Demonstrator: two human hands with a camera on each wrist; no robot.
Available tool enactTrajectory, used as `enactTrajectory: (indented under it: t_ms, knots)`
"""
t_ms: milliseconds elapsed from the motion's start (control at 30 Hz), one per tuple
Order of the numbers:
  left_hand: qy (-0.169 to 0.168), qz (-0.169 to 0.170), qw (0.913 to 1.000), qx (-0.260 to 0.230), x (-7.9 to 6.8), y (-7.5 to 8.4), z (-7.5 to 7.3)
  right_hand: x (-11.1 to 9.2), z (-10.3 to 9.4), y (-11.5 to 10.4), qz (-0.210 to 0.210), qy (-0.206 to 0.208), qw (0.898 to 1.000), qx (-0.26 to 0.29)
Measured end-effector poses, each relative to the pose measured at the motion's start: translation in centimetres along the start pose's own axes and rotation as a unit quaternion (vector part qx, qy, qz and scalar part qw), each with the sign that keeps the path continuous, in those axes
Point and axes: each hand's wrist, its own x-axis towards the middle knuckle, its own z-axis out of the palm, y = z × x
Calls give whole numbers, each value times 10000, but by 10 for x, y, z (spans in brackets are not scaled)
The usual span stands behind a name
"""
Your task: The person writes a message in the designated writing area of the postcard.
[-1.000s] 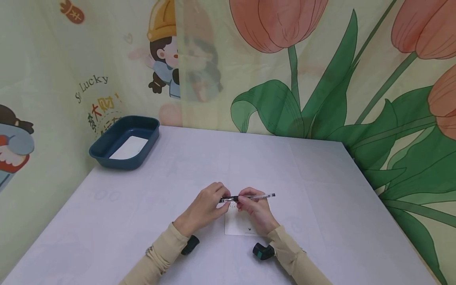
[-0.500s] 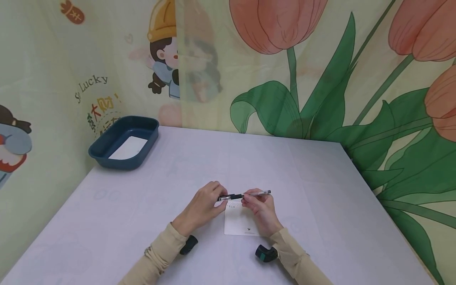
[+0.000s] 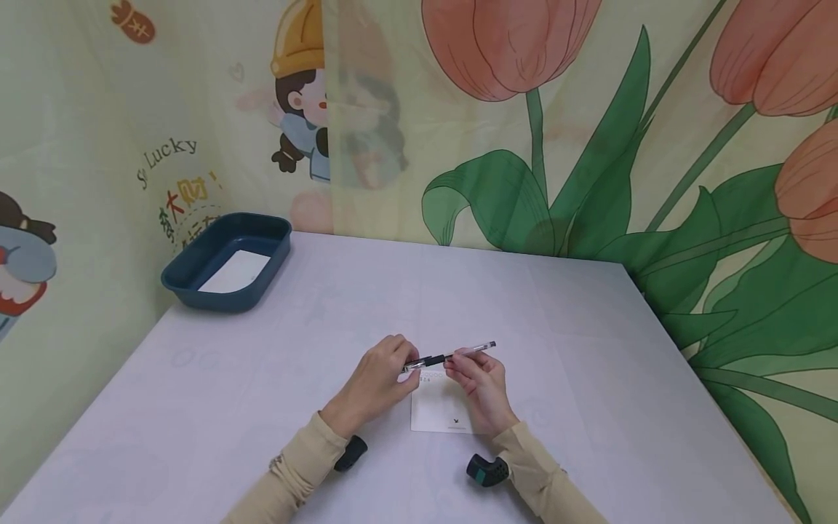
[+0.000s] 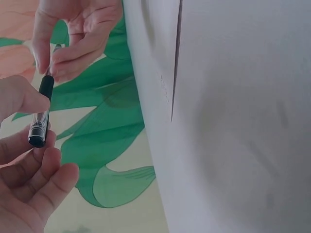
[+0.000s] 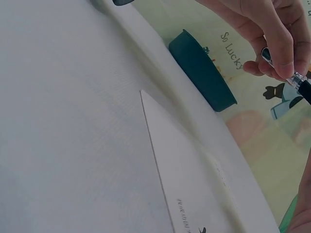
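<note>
Both hands hold one pen (image 3: 435, 360), which has a dark middle section and a clear barrel, above a white sheet of paper (image 3: 428, 407). My left hand (image 3: 372, 382) pinches its left end, where a shiny clip shows in the left wrist view on the pen (image 4: 45, 92). Toward the other end, the thumb and fingers of my right hand (image 3: 483, 389) grip the clear barrel. The pen slants up to the right. On the sheet, small print runs along the top and a little dark bird mark sits near the bottom; the right hand covers its right part.
A dark blue tray (image 3: 238, 302) stands at the table's back left corner with a white sheet (image 3: 234, 272) in it. Printed curtains (image 3: 373, 211) hang behind the white table (image 3: 353, 291). Black wrist devices (image 3: 487, 471) sit by both cuffs.
My right fingers have shifted right along the pen, exposing more of its dark section. The pen's right end has risen and tilted upward. My left hand has stayed almost in place.
</note>
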Motion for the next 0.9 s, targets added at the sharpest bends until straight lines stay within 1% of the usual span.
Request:
enactTrajectory:
  t_ms: [133,233,333,433,567,700,900]
  knots:
    - [85,-29,10000,-29,-1,4,4,0,0,0,18,52,10000,34]
    - [143,33,9999,4,-2,7,7,1,0,0,4,76,10000,52]
    - [176,119,9997,137,-4,11,11,2,-1,1,19,145,9999,68]
    - [184,168,9994,222,-4,14,14,3,-3,2,47,195,9998,-22]
    - [57,163,9998,110,-5,17,17,5,-5,3,116,190,9995,-209]
    - [-105,59,9999,-59,-6,19,18,7,-8,2,319,218,9984,-420]
    - [-252,-100,9995,-128,-8,13,12,12,-19,-8,672,138,9952,-701]
